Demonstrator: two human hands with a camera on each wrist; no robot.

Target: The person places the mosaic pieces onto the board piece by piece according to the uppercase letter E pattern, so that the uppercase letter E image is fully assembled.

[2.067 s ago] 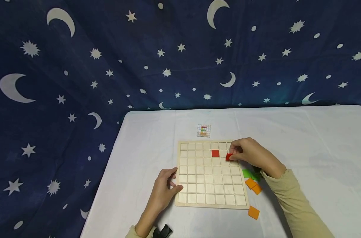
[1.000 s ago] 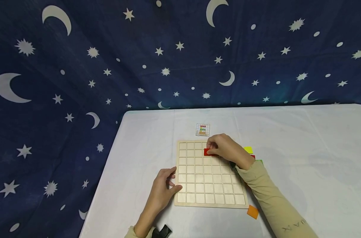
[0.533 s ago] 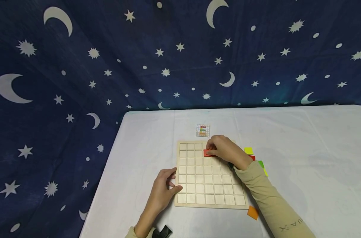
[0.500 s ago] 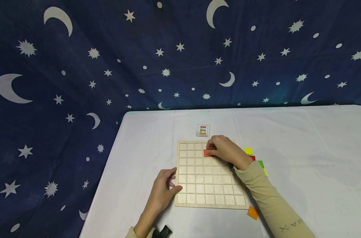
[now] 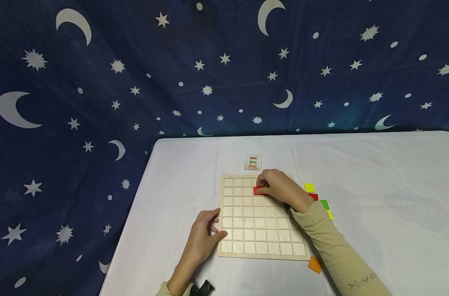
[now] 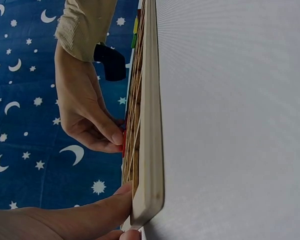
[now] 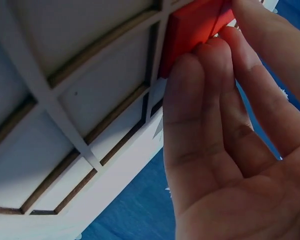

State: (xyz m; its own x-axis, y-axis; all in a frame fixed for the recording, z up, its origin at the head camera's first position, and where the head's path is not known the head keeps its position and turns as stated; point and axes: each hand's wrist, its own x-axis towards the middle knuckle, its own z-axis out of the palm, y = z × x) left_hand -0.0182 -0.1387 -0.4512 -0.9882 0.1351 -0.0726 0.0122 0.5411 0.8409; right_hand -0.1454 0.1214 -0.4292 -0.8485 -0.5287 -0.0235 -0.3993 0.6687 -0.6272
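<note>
Red tile (image 5: 257,191) at a cell of the wooden board (image 5: 259,223), just below ctr of head view.
R hand (image 5: 281,188) pinches it, thumb + fingertips; L hand (image 5: 202,236) grips wooden board's L edge, lower ctr; step in hand looks like seating red tile; can't tell if fully down; next move prob. calls for a light press, then letting go cleanly; vs 2.1 s ago, red tile has gone from wooden board's upper R to its upper mid; R hand now covers, in head view, the red square seen there then; yellow tile (image 5: 310,188) + spare red tile (image 5: 313,197), R of wooden board, now show; card (image 5: 252,162) above, unmoved.
</note>
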